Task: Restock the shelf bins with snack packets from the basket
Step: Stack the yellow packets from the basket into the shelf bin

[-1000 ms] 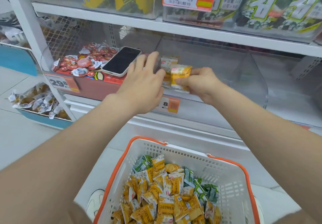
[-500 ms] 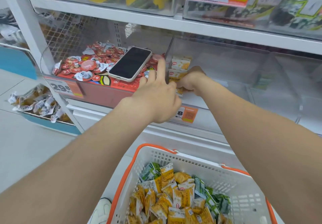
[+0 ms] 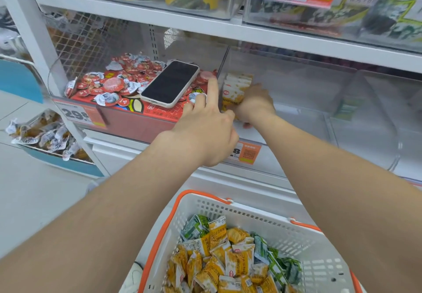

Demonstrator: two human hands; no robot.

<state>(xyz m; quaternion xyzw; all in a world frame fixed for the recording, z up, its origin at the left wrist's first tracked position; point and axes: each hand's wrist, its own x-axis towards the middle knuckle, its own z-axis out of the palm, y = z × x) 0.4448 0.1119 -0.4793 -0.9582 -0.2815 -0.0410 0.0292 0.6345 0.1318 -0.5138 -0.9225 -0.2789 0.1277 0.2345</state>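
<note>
Shop shelving [image 3: 274, 34], white, w/ see-through bins on the middle level. Right hand [image 3: 255, 103] is well inside the clear bin [image 3: 296, 82], fingers clamped on a yellow packet [image 3: 230, 101], setting it at the front of the upright row [image 3: 238, 79] that stands hard against the bin's left wall. Left hand [image 3: 205, 133] is at that wall, index finger [image 3: 213, 89] straight up, other fingers loosely bent, nothing in them that I can see. So: placing step, early on, since the row's short & most of the bin is bare. Basket [image 3: 251, 215] below holds a heap of yellow snack packets [image 3: 228, 265] plus green packets [image 3: 196, 226]. Next, I reckon: let go w/o toppling the row, then reach down for more, yellow only for this bin. Mind the phone [image 3: 170, 82] lying on the red box [image 3: 127, 110] next door.
</note>
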